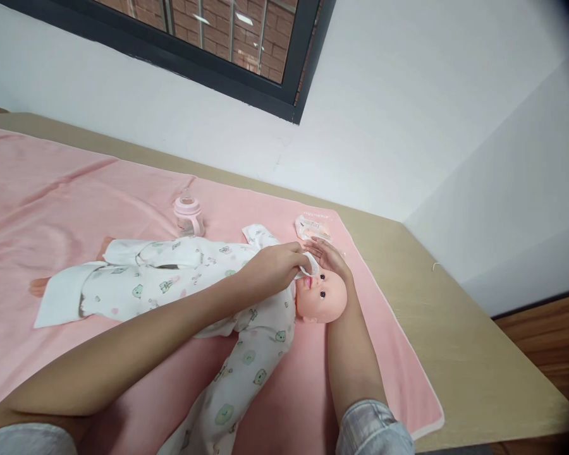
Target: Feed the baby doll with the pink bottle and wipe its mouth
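Observation:
A baby doll (325, 297) lies on its back on a pink blanket (284, 392), its head to the right and its feet to the left. It wears a white printed outfit (218, 265). My left hand (277, 268) reaches across its chest and pinches a small white wipe (309, 265) against the cheek beside the mouth. My right forearm passes behind the top of the head. At the far side of the face, my right hand (329, 256) has its fingers stretched out. The doll's far cheek is partly hidden by the wipe.
A pink-topped baby bottle (188, 218) stands on the blanket beyond the doll's legs. A small clear plastic packet (313, 227) lies just past my right fingers. The wooden table (408, 272) shows beyond the blanket, against a white wall with a dark-framed window (284, 95).

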Demonstrator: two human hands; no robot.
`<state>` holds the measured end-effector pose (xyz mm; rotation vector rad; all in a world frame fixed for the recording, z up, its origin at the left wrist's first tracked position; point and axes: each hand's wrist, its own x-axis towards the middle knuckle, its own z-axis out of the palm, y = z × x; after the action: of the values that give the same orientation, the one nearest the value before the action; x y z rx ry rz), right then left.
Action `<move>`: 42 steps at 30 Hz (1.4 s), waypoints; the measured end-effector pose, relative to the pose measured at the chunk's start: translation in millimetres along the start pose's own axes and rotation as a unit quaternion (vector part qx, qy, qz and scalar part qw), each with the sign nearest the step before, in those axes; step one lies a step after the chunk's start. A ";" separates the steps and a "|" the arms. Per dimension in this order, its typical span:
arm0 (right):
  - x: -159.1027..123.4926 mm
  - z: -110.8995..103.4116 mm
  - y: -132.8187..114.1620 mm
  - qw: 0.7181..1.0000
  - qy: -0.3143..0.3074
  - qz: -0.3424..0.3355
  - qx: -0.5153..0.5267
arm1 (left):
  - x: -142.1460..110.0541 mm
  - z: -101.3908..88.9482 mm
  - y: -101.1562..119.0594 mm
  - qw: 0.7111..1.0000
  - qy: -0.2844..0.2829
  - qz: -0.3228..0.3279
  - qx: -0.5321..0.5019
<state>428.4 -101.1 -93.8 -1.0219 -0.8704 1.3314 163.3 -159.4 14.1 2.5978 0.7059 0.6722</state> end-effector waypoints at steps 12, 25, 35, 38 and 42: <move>-0.2 1.3 -0.8 1.000 0.006 0.000 -0.005 | 0.2 5.3 7.6 0.998 0.002 0.013 -0.062; -1.1 0.3 -0.5 1.000 -0.007 -0.005 -0.004 | 0.2 7.7 6.0 0.999 0.004 0.001 -0.048; 1.3 -0.5 -0.4 1.000 -0.002 -0.001 -0.004 | 0.1 6.3 6.2 1.000 -0.003 -0.007 -0.017; 1.1 -1.3 0.3 1.000 -0.008 -0.005 -0.002 | -0.1 3.5 6.4 1.000 -0.005 -0.016 -0.020; 1.1 -1.6 0.6 1.000 -0.007 -0.004 -0.006 | -2.1 -8.6 3.8 0.999 -0.003 -0.020 -0.025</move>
<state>429.8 -100.2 -95.0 -1.0191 -0.8932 1.3288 158.6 -161.7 22.2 2.5323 0.7269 0.6614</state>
